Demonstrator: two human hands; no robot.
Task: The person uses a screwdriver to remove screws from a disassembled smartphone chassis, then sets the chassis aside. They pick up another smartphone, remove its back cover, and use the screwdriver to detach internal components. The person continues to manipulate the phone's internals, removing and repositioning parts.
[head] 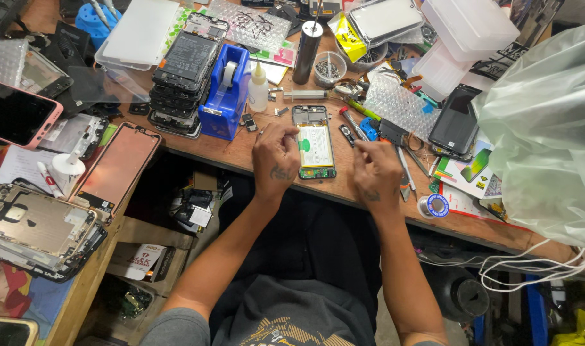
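An opened phone [315,142] lies on the wooden bench, back off, with its pale battery and green circuit board showing. My left hand [274,159] rests at the phone's left edge, fingers curled, fingertips touching its side. My right hand [376,168] sits just right of the phone, fingers pinched together near its upper right edge; whether it holds a small part I cannot tell. Red and blue handled tools [356,126] lie between the phone and my right hand.
A stack of phone frames [187,70] and a blue tape dispenser [227,90] stand at left. A glue bottle [258,88], a dark cylinder [307,51], a solder spool [434,205] and a large plastic bag [549,128] crowd the bench.
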